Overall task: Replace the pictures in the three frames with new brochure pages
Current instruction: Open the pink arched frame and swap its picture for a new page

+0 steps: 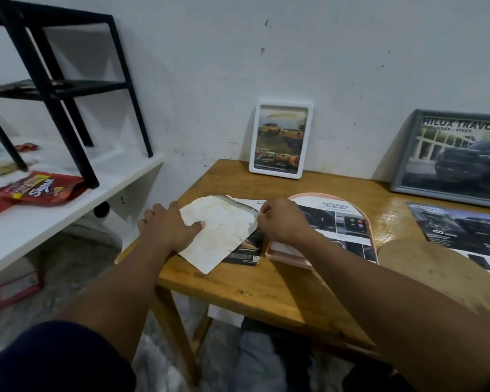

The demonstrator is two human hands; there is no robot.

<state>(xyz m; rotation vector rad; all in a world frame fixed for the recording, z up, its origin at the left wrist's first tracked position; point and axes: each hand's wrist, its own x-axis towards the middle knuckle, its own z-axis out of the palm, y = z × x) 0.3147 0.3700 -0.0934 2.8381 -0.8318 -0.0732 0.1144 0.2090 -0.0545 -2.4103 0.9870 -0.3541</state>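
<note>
Left grip [169, 226]: we are pressing it flat, spread out, on the paper [224, 233].
Right grip [280, 219]: we are pinching its edge.

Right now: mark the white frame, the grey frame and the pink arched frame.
white frame [280, 140]: head view, middle of its picture.
grey frame [461, 159]: head view, middle of its picture.
pink arched frame [289, 256]: head view, its pink lower edge.

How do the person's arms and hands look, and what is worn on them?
The left hand and right hand are bare, without gloves, and no watch or bracelet shows at either wrist. Both forearms are uncovered. A dark navy short sleeve covers the left upper arm.
</note>
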